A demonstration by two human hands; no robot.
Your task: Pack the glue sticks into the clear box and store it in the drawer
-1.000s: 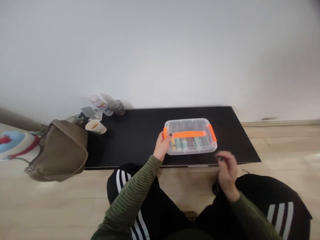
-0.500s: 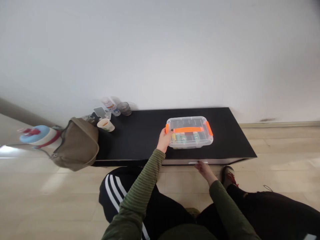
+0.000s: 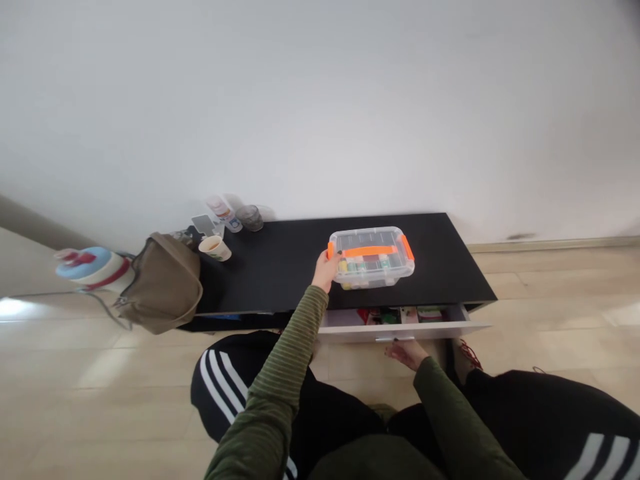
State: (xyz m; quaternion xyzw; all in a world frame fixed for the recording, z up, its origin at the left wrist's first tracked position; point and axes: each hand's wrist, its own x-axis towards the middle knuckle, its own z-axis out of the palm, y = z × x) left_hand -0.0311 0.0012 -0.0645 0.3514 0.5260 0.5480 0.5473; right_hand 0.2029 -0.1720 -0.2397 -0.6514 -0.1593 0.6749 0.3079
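A clear plastic storage box (image 3: 373, 272) with an orange handle and orange clips rests on the black cabinet (image 3: 285, 273). Small bottles show through its walls. My left hand (image 3: 326, 269) grips the box by its left end, thumb on the lid near the clip. Below the cabinet's front edge, a white-fronted drawer (image 3: 350, 331) stands pulled out, with several colourful packets (image 3: 395, 315) inside. My right hand (image 3: 407, 351) is closed at the drawer's metal handle (image 3: 395, 339), its fingertips partly hidden under it.
At the cabinet's left end are a paper cup (image 3: 215, 248) with a drink, a dark glass (image 3: 250, 217), a spray can (image 3: 225, 212) and a phone-like object (image 3: 204, 225). A brown bag (image 3: 163, 283) and a blue-topped container (image 3: 95, 268) sit farther left. A wall rises behind.
The drawer has come out toward me, with my right hand at its handle, and its contents now show. My left hand stays on the storage box; the view has shifted slightly.
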